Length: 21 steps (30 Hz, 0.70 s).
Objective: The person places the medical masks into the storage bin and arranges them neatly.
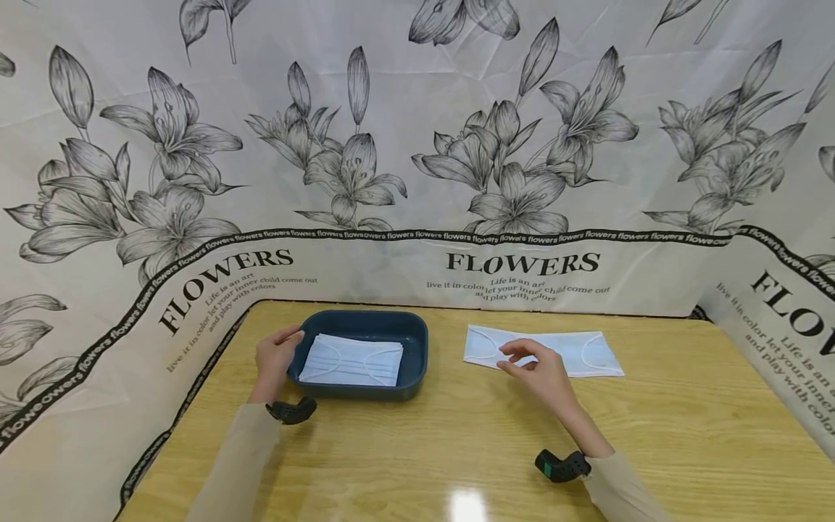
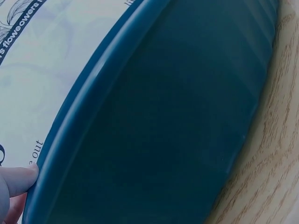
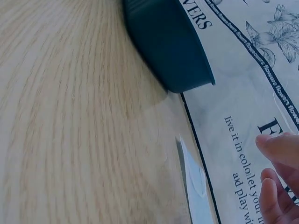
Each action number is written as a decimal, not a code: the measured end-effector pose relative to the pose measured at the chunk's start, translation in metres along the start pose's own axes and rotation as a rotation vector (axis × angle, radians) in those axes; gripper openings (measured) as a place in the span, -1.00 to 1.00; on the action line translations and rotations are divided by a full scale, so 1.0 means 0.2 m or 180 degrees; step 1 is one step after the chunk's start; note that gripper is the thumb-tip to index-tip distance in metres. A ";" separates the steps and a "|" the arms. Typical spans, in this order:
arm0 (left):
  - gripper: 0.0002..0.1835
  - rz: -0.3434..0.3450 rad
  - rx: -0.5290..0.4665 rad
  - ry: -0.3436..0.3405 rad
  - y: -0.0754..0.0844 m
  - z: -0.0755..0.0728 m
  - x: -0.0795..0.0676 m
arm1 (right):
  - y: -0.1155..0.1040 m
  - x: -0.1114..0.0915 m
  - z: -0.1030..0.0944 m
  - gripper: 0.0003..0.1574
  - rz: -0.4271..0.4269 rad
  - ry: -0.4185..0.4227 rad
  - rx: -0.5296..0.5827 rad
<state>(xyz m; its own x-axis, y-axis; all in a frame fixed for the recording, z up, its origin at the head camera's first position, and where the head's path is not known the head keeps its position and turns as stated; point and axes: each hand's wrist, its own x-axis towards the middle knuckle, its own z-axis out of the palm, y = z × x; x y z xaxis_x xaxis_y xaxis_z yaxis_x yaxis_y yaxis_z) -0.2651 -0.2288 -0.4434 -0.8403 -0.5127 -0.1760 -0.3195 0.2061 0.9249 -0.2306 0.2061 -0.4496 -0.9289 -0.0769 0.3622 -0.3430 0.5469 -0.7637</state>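
Note:
Several light-blue face masks (image 1: 352, 361) with white ear loops lie stacked in a dark blue rectangular tub (image 1: 422, 355). At the tub's left end is my left hand (image 1: 275, 359), fingertips touching the rim near the far corner. The left wrist view shows fingertips (image 2: 29, 175) against the outer edge of the rim. Another face mask (image 1: 600, 351) lies flat on the table to the right of the tub. My right hand (image 1: 541, 370) hovers over its near edge and covers part of it. Thumb and index finger are bent and apart, with nothing between them.
The wooden table (image 1: 404, 449) ends at the back against a hanging white cloth (image 1: 404, 272) with flower prints and lettering. The same cloth also stands along the left and right sides. Black camera mounts (image 1: 562, 465) sit on both wrists.

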 end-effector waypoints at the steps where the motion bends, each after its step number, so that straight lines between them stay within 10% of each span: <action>1: -0.62 -0.0007 0.0003 -0.0003 0.00 0.00 0.00 | 0.02 -0.01 -0.01 -0.72 0.0007 0.0017 -0.0028; 21: -0.61 -0.0035 -0.0016 -0.0019 0.00 -0.01 -0.02 | 0.26 -0.08 -0.27 -0.62 0.0240 0.0211 -0.0416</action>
<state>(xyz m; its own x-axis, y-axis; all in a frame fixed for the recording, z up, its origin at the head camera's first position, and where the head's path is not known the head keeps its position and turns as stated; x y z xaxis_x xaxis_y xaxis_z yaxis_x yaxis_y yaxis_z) -0.2617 -0.2281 -0.4422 -0.8394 -0.5100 -0.1882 -0.3265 0.1962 0.9246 -0.2257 0.2807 -0.4659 -0.9387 0.0213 0.3441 -0.2475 0.6532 -0.7156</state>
